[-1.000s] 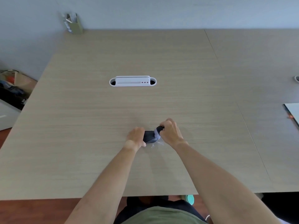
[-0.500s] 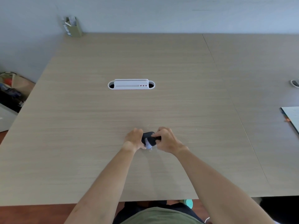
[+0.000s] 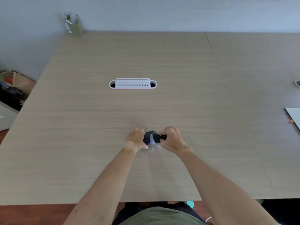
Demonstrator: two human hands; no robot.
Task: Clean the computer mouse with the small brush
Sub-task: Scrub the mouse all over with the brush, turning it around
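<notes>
A black computer mouse (image 3: 148,136) lies on the wooden table (image 3: 97,127) in front of me. My left hand (image 3: 136,139) grips its left side and holds it down. My right hand (image 3: 172,139) is closed on a small brush (image 3: 152,141) with a dark handle and pale bristles; the bristles rest on the mouse's top. Pale specks of debris (image 3: 154,149) lie on the table just below the mouse. Most of the brush handle is hidden inside my fist.
A white cable slot cover (image 3: 132,84) is set into the table's middle. A green pen holder (image 3: 75,25) stands at the far left corner by the wall. A white sheet (image 3: 294,116) lies at the right edge. Boxes and clutter (image 3: 9,88) sit on the floor at left.
My right hand swept the brush from the mouse's right side leftward onto its top. The left hand kept its hold on the mouse.
</notes>
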